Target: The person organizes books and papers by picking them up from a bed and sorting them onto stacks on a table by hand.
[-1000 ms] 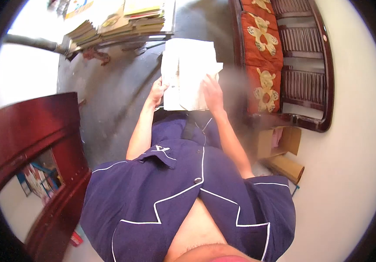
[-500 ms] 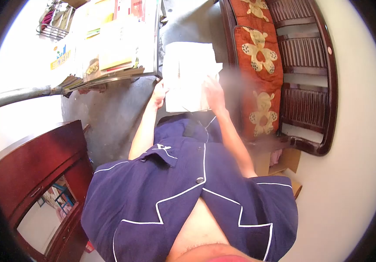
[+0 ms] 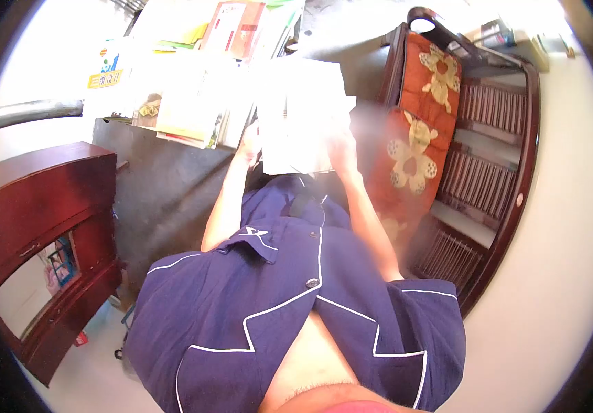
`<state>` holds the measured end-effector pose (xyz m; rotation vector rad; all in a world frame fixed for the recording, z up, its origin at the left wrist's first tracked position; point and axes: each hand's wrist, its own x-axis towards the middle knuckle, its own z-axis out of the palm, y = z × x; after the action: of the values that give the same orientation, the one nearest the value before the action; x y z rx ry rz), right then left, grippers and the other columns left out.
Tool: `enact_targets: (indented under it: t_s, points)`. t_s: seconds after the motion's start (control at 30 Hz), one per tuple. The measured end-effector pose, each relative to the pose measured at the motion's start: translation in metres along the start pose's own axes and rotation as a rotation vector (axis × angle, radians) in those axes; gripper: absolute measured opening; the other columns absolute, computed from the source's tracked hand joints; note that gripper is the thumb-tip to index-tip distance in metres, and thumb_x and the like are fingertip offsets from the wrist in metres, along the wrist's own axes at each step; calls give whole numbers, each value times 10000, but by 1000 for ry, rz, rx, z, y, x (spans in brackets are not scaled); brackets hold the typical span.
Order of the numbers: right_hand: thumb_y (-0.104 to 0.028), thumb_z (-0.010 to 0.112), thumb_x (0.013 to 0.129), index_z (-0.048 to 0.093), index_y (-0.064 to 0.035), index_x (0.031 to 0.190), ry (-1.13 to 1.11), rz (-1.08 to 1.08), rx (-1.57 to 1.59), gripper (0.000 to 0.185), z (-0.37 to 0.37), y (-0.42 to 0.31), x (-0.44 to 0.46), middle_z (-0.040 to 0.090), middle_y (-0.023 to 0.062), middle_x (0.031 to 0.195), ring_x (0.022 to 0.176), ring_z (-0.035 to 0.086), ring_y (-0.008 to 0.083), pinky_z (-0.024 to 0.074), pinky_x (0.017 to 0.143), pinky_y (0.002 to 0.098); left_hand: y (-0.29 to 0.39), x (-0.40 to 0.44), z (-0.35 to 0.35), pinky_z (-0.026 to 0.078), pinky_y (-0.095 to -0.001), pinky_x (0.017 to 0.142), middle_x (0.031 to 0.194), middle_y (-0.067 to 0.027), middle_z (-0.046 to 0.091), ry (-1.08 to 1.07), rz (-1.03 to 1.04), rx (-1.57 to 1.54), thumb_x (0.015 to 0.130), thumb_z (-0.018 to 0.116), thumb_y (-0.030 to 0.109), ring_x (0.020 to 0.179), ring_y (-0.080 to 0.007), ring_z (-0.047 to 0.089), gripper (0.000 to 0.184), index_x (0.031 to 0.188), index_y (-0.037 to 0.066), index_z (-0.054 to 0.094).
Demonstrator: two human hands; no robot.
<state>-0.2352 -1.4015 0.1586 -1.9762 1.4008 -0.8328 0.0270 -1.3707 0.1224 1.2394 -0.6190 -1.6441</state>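
Observation:
In front of my chest I hold a white sheaf of papers (image 3: 296, 103), so bright that nothing on it can be read. Its layers look uneven at the right edge, and I cannot tell whether it is loose sheets or an open book. My left hand (image 3: 249, 143) is closed on the lower left edge. On the right edge, my right hand (image 3: 342, 148) grips the papers, its fingers partly lost in glare. A thin pen-like line shows at the bottom edge, too faint to name.
Ahead on the left, a table carries several papers and booklets, among them a red-and-white booklet (image 3: 231, 27). A dark wooden bench (image 3: 492, 172) with orange bear-patterned cushions (image 3: 417, 148) stands at the right. At the left is a reddish-brown cabinet (image 3: 49, 199).
My view and body have turned, so the table now sits behind the papers and the bench slants differently. Both hands keep their hold on the papers.

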Motion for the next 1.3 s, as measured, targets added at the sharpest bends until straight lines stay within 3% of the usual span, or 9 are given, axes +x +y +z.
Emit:
enact_targets:
  t_s: [0.13,0.33,0.5,0.57,0.8,1.0,1.13,1.2,1.3]
  points:
    - [-41,562,842,602,-4,1135,35,-129,43,297,5,0,90,561,162,1258,1158,529,340,412,999,390,27,56,-14,448,-350,916,1125,-83,601,124,74,151,886,547,103,1017,-188,569,444,1312,8,466]
    - [-34,569,826,619,2,1115,-93,-203,61,296,14,-35,224,554,165,1272,1149,533,357,424,986,391,125,99,-17,513,-316,857,1062,-92,623,170,231,-188,884,535,84,957,-180,619,364,1233,-15,497]
    - [-22,570,818,622,10,1112,-164,-327,42,300,36,-55,306,570,164,1251,1136,544,358,436,968,380,176,115,-20,531,-269,718,1075,-92,608,288,197,-310,910,508,105,837,-150,612,371,1261,-11,474]
    - [-19,572,814,615,6,1122,-234,-313,57,312,50,-62,331,567,164,1254,1116,559,353,448,950,375,206,114,-16,548,-292,701,956,-77,606,421,155,-336,911,530,113,829,-150,624,325,1211,-11,504]
    - [-11,574,804,603,-15,1140,-507,-443,100,337,100,-74,419,562,158,1261,1086,568,365,457,931,385,182,149,-56,568,-298,688,1024,-98,616,615,232,-479,929,538,86,851,-162,642,361,1272,3,465]
    - [-78,603,793,611,-90,1157,-696,-844,51,364,145,-91,517,558,89,1279,1000,591,377,449,920,429,194,194,-40,557,-366,831,1077,-113,614,853,459,-758,931,521,65,955,-214,641,297,1221,15,486]
    - [-92,633,785,629,-125,1144,-754,-1041,17,360,165,-111,563,540,50,1308,1114,505,353,388,978,457,211,225,-26,512,-390,923,1198,-121,576,1021,531,-847,941,499,66,1080,-244,593,328,1262,25,444]
    - [-148,659,796,633,-171,1154,-849,-1059,64,360,181,-111,586,500,26,1361,1238,400,358,291,1043,516,216,243,-22,494,-410,948,1194,-111,580,1003,716,-921,947,482,61,1085,-249,590,317,1260,27,443]
    - [-198,666,780,621,-214,1175,-773,-1126,-47,399,195,-115,602,321,56,1487,1356,177,438,142,1022,706,206,268,-26,485,-428,955,1200,-111,576,1132,711,-998,953,465,55,1107,-251,577,305,1256,27,448]
